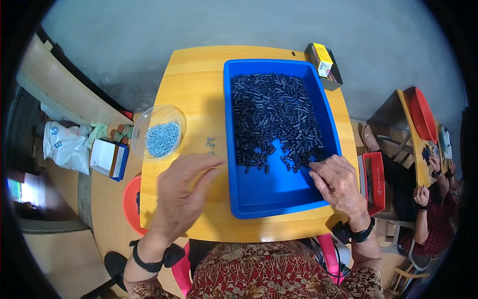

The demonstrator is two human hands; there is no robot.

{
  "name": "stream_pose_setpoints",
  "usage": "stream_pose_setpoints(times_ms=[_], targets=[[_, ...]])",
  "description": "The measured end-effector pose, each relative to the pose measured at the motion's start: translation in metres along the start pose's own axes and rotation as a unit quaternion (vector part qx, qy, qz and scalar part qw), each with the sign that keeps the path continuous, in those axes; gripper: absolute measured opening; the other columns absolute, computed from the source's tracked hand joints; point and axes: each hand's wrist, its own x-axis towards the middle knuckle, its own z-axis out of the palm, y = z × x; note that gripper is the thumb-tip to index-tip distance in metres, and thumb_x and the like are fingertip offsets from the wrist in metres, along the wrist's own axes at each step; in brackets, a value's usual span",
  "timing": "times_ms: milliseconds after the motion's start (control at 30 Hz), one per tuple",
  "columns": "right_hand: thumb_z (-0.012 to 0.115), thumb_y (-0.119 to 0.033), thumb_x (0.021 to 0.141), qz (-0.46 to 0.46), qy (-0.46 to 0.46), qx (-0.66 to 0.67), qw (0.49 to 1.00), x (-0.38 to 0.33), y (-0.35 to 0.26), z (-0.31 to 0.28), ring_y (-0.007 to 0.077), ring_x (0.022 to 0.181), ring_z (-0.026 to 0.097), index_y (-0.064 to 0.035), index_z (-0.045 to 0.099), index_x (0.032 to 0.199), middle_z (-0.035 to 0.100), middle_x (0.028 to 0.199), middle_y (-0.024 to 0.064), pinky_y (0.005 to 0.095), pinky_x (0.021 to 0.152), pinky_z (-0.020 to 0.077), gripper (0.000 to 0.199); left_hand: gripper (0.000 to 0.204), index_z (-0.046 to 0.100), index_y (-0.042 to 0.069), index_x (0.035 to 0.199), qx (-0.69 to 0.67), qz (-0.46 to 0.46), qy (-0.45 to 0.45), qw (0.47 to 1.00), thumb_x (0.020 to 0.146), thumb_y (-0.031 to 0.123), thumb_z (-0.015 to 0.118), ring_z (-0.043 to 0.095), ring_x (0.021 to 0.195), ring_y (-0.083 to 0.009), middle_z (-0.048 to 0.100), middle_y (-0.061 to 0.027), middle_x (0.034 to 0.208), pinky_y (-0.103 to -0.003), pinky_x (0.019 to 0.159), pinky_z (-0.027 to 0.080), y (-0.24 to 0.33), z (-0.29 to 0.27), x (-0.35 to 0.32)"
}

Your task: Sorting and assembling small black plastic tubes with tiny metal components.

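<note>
A deep blue tray (279, 207) on the table holds a heap of small black cylindrical pieces (274, 107), with bare blue floor at its near end. My right hand (338, 182) is over the tray's near right edge, thumb and fingers pinched together beside the black pieces; what they hold is hidden. To the left of the tray, my left hand (184, 192) hovers above the table, thumb and forefinger pointing right and blurred by motion. Several loose screws (211, 143) lie just beyond it. A round clear tub (144, 149) of silvery screws (163, 138) stands at the table's left edge.
At the far right corner is a dark box (332, 82) with a yellow carton (322, 55). Red basins flank the wooden table (194, 70), the left one (131, 204) lower down. Another person (433, 219) works at a table on the right.
</note>
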Motion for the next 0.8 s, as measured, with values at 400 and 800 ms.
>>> stream_pose_setpoints(times_ms=[400,800], targets=[[0.075,-0.005,0.078,0.003,0.036,0.048,0.998,-0.001,0.005,0.002,0.0266,0.069,0.061,0.0015,0.070,0.091,0.064,0.075,0.0107,0.0383,0.065,0.0477,0.016,0.017,0.069,0.010,0.094,0.250,0.188,-0.251,0.916,0.078,0.013,0.073,0.059,0.089,-0.0252,0.063,-0.0050,0.088,-0.040,0.080,0.043,-0.006,0.088,0.055],[0.073,-0.007,0.080,0.000,0.018,0.044,0.999,-0.003,0.007,0.004,0.0279,0.074,0.059,0.0005,0.069,0.092,0.064,0.081,0.0107,0.0387,0.068,0.0470,0.015,0.010,0.067,0.007,0.091,0.303,0.197,-0.280,0.889,0.083,0.012,0.063,0.057,0.088,-0.0254,0.056,-0.0074,0.088,-0.039,0.078,0.043,-0.007,0.098,0.053]])
